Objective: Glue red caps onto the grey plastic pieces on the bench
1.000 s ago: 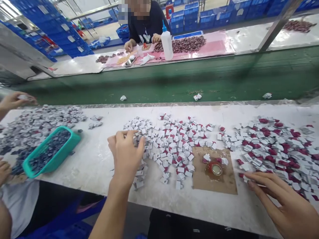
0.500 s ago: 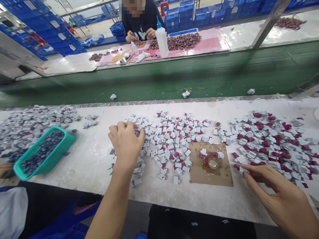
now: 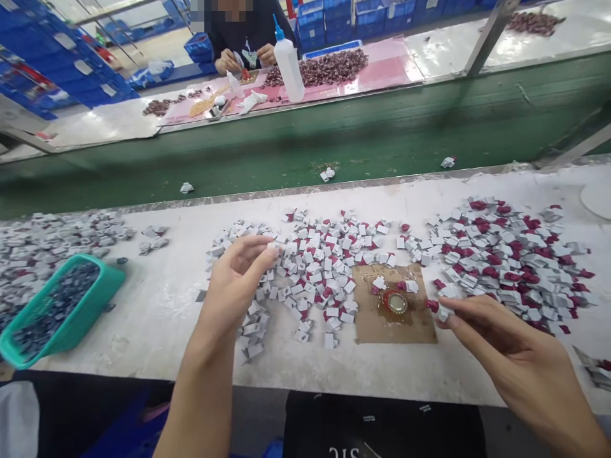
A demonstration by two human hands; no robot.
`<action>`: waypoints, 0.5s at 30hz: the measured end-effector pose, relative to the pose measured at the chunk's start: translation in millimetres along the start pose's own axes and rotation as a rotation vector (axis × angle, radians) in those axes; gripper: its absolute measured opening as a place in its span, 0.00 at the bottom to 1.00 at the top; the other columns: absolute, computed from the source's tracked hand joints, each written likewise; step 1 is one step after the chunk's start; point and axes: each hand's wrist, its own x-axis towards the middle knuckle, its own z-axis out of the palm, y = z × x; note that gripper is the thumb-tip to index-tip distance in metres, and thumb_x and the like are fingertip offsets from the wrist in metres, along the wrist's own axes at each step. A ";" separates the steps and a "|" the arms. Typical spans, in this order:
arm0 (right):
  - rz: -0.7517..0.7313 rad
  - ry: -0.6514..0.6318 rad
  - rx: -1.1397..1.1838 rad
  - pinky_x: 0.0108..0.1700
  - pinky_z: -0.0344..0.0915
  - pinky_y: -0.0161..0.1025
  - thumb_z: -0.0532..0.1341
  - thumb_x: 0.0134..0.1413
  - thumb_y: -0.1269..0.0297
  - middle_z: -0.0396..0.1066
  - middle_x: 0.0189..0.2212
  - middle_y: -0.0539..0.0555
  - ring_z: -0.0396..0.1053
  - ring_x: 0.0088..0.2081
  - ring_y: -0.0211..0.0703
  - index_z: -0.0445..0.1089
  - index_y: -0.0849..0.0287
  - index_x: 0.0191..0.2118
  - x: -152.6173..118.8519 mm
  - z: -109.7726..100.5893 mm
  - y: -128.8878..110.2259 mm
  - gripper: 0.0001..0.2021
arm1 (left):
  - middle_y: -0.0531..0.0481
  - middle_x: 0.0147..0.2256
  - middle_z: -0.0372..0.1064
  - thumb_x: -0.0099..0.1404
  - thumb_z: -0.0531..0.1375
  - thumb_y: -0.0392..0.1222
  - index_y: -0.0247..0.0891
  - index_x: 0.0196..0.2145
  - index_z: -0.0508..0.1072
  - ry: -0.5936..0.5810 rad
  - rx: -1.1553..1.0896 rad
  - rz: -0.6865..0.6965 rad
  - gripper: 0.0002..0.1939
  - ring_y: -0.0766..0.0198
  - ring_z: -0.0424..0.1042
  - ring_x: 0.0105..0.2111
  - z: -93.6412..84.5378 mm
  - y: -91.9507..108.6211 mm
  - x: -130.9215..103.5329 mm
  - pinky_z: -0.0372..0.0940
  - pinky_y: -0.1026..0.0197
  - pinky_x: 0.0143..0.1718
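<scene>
Thumb and forefinger of my left hand (image 3: 238, 270) pinch a small light grey piece (image 3: 273, 248) above the middle pile of grey and dark red pieces (image 3: 324, 254). At the right, my right hand (image 3: 506, 343) grips a grey piece with a dark red end (image 3: 442, 312), close to the right edge of a brown card (image 3: 391, 331). On the card lie a round red-rimmed item with a pale centre (image 3: 397, 303), wet-looking liquid around it, and a few grey-and-red pieces (image 3: 379, 284).
A larger pile (image 3: 510, 254) spreads at the right. A teal basket of dark pieces (image 3: 102, 289) stands left, near another grey pile (image 3: 71, 232). Beyond the green strip (image 3: 258, 152), a person (image 3: 252, 32) works behind a white bottle (image 3: 289, 70).
My left hand has come up from the pile, now with a piece between its fingertips. My right hand still holds its piece, slightly raised. The whole view has shifted.
</scene>
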 end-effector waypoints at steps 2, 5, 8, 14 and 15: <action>0.005 0.005 0.028 0.39 0.82 0.38 0.75 0.71 0.51 0.85 0.44 0.55 0.84 0.43 0.48 0.92 0.42 0.51 -0.4 4.6 -3.1 0.09 | 0.41 0.46 0.82 0.66 0.75 0.60 0.44 0.54 0.84 -0.102 -0.216 -0.073 0.24 0.50 0.81 0.44 5.1 3.8 -12.9 0.81 0.47 0.47; -0.007 -0.007 0.047 0.38 0.81 0.39 0.74 0.73 0.54 0.85 0.45 0.55 0.84 0.43 0.49 0.92 0.40 0.53 1.9 11.1 -7.5 0.09 | 0.41 0.46 0.83 0.63 0.80 0.56 0.45 0.53 0.88 -0.210 -0.348 -0.125 0.24 0.53 0.81 0.41 15.9 6.2 -28.2 0.82 0.51 0.43; -0.035 -0.028 0.065 0.40 0.82 0.41 0.73 0.74 0.58 0.86 0.44 0.54 0.84 0.44 0.49 0.91 0.40 0.54 5.2 16.2 -12.0 0.10 | 0.43 0.43 0.83 0.62 0.81 0.55 0.46 0.49 0.89 -0.231 -0.368 -0.131 0.21 0.51 0.83 0.42 28.6 4.2 -38.5 0.84 0.50 0.44; -0.100 -0.056 0.036 0.46 0.85 0.47 0.72 0.74 0.64 0.88 0.44 0.54 0.86 0.44 0.52 0.91 0.45 0.52 6.8 24.4 -17.0 0.09 | 0.44 0.42 0.85 0.62 0.82 0.55 0.47 0.44 0.88 -0.273 -0.383 -0.120 0.17 0.51 0.85 0.42 50.5 -0.3 -55.3 0.85 0.50 0.45; -0.109 -0.060 0.029 0.46 0.86 0.47 0.72 0.74 0.65 0.89 0.44 0.54 0.86 0.44 0.52 0.91 0.45 0.51 6.6 25.7 -17.3 0.09 | 0.45 0.42 0.85 0.62 0.82 0.54 0.46 0.44 0.88 -0.275 -0.390 -0.122 0.17 0.51 0.85 0.42 53.5 -0.5 -57.6 0.85 0.52 0.44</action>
